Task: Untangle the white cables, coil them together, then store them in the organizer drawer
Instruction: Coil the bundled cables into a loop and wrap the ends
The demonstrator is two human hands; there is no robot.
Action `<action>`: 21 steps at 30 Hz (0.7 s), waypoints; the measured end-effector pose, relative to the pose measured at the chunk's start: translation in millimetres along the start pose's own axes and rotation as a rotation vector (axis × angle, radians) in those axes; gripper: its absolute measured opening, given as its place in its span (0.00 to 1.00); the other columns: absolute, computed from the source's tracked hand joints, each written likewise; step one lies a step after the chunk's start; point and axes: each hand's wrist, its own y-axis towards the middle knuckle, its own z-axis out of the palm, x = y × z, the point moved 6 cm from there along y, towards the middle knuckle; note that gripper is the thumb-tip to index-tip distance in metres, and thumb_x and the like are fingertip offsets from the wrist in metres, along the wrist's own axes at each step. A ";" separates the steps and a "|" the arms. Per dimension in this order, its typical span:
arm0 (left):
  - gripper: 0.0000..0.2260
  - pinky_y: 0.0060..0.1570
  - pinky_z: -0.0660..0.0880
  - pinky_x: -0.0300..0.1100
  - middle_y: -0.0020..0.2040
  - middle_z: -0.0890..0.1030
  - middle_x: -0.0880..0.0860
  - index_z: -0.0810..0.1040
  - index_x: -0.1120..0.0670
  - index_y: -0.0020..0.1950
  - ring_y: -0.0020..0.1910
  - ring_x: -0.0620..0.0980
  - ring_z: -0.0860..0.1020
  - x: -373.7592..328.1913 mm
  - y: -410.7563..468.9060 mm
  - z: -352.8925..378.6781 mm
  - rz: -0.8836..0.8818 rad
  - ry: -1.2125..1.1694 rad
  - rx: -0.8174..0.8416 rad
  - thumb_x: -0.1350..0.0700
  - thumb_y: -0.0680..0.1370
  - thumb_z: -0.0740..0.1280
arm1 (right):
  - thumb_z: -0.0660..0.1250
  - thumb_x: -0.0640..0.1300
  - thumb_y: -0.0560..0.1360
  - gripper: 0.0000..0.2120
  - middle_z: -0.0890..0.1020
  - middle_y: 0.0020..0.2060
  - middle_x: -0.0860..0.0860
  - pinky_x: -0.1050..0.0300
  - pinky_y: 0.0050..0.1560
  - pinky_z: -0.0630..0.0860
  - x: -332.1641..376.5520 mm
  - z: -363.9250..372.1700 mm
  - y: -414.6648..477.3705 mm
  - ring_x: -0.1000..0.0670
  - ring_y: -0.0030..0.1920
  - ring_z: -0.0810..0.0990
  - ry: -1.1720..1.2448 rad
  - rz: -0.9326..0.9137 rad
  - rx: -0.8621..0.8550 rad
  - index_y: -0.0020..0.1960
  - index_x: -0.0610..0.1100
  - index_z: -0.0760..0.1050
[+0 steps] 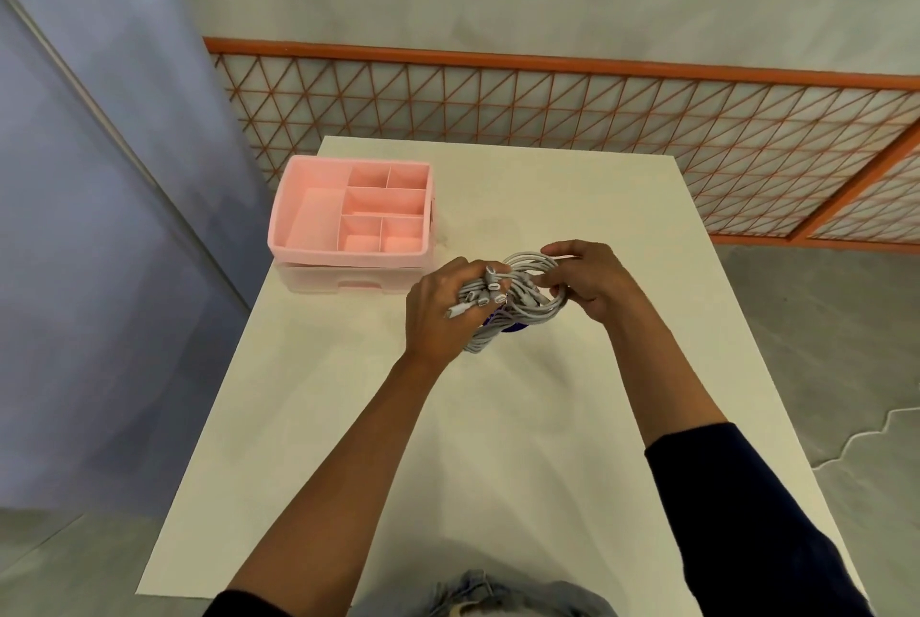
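1. Gripping the left side of the coiled bundle of white cables (535,290) in the left hand (438,313), fingers curled tight round the gathered strands, with several plug ends poking out past the knuckles.
2. Pinching the right side of the same coil in the right hand (592,283), with thumb and fingers bent in round the loops.
3. Holding the bundle between both hands over the middle of the white rectangular table (498,442); not possible to tell whether it is touching the tabletop.
4. Covering most of a small dark blue object (513,328) just under the coil, with too little of it showing to tell what it is.
5. Keeping the cables well apart from the pink plastic organizer (348,258) at the far left corner of the table, to the right of it and nearer, with its open top tray split into several compartments.
6. Leaving the paler drawer (358,285) beneath that tray sitting flush, with none of the cables in it.
7. Reaching out from dark sleeves (737,492) with both forearms bare.
8. Facing an orange lattice fence (547,113) beyond the far edge of the table.
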 end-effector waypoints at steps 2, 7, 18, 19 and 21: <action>0.10 0.41 0.76 0.45 0.46 0.83 0.44 0.83 0.47 0.52 0.44 0.44 0.81 -2.1 1.9 0.9 -0.020 0.024 -0.020 0.50 0.71 0.70 | 0.70 0.26 0.66 0.16 0.79 0.34 0.46 0.61 0.31 0.75 6.7 -0.9 0.1 0.51 0.30 0.78 -0.176 -0.136 -0.121 0.51 0.39 0.78; 0.12 0.43 0.77 0.46 0.42 0.85 0.45 0.84 0.49 0.49 0.42 0.46 0.81 7.3 5.2 5.0 -0.161 -0.017 0.065 0.45 0.71 0.68 | 0.73 0.39 0.71 0.06 0.82 0.38 0.49 0.60 0.47 0.79 23.9 23.9 -8.1 0.53 0.40 0.81 -0.270 -0.348 -0.084 0.48 0.43 0.80; 0.04 0.31 0.65 0.36 0.26 0.75 0.41 0.80 0.57 0.44 0.26 0.37 0.71 25.2 -9.7 -0.6 -0.484 -0.292 0.092 0.58 0.77 0.67 | 0.64 0.43 0.77 0.09 0.79 0.48 0.49 0.60 0.42 0.68 11.9 40.7 -7.2 0.51 0.47 0.76 -0.827 -0.354 0.200 0.54 0.42 0.79; 0.05 0.30 0.65 0.36 0.25 0.74 0.41 0.80 0.58 0.44 0.25 0.37 0.70 24.3 -9.6 -1.7 -0.489 -0.293 0.095 0.58 0.77 0.67 | 0.61 0.42 0.79 0.11 0.78 0.49 0.49 0.59 0.43 0.67 7.4 42.6 -8.1 0.50 0.48 0.74 -0.874 -0.341 0.231 0.57 0.41 0.78; 0.06 0.30 0.63 0.36 0.23 0.73 0.42 0.79 0.58 0.41 0.24 0.38 0.69 21.1 -7.3 -2.5 -0.491 -0.273 0.129 0.58 0.76 0.68 | 0.56 0.39 0.80 0.14 0.76 0.49 0.48 0.58 0.44 0.68 2.2 47.7 -12.2 0.49 0.48 0.73 -0.908 -0.316 0.313 0.60 0.39 0.76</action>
